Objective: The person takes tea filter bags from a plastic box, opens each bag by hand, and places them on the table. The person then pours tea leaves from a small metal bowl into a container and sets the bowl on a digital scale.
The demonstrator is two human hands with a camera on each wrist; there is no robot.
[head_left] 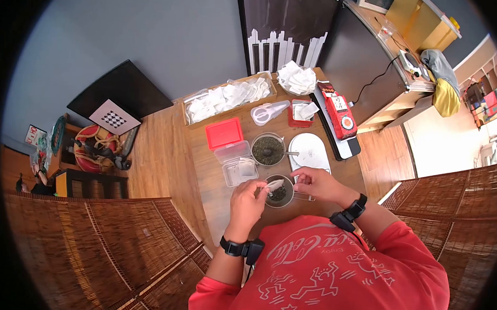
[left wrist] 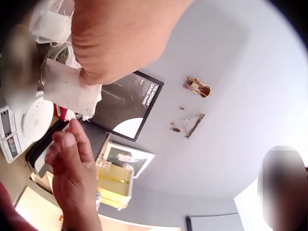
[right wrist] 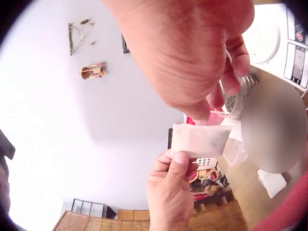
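Observation:
My left hand (head_left: 248,205) pinches a small white tea bag (right wrist: 199,139) by its edge, over a metal bowl (head_left: 286,200) of dark dried leaves. Dark contents show faintly through the bag in the right wrist view. My right hand (head_left: 319,185) is just right of the bag with its fingers bent. In the right wrist view its fingertips are close to the bag's edge; I cannot tell whether they pinch a thread. Behind that bowl stands a fuller bowl of dried leaves (head_left: 263,144), with a spoon (head_left: 293,153) resting in it.
A white scale (head_left: 309,152) stands right of the fuller bowl. Left are a clear plastic box (head_left: 240,172) and its red lid (head_left: 224,134). Behind lie scissors (head_left: 263,115), a red tin (head_left: 299,119) and a tray of white bags (head_left: 226,99). A red packet (head_left: 341,117) lies farther right.

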